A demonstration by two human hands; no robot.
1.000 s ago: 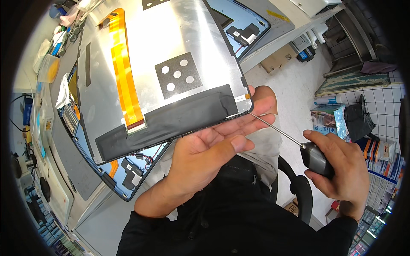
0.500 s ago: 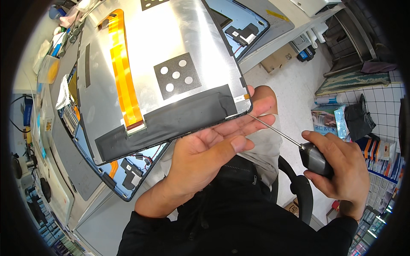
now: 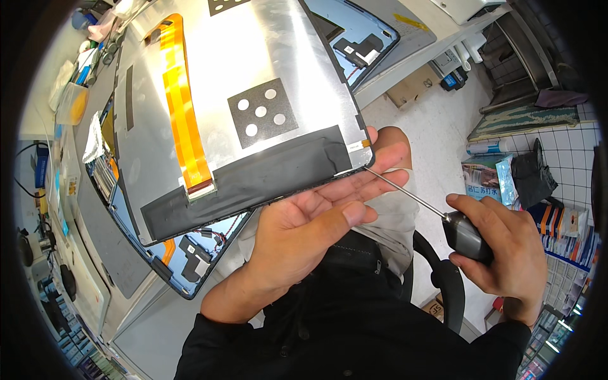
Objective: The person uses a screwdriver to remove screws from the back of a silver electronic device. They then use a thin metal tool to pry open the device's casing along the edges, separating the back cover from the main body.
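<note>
Nearest, the right hand [image 3: 506,253] has its fingers wrapped round the bulky dark handle of a slim, metal-shafted hand tool [image 3: 468,238], its tip at the panel's near right corner. The left hand [image 3: 296,229] is palm up, fingers extended beneath that corner, thumb off the edge: supporting rather than clenched.

The large, flat silver metal-backed panel [image 3: 215,101] is raised and tilted over the tabletop [image 3: 386,83]. It looks light for its size, stiff but fragile if flexed, and its smooth back probably slips; the rim is the better hold. Its flat orange ribbon cable [image 3: 180,107] seems soft and easily creased, so best not gripped.

Beneath show parts of a black-rimmed, blue-lined open shell [image 3: 364,24]; whether they join is hidden. A grey mat [image 3: 126,263] covers part of the surface. Beyond lie a pale floor [image 3: 424,139] and, to the right, a crumpled black bag [image 3: 532,174].
</note>
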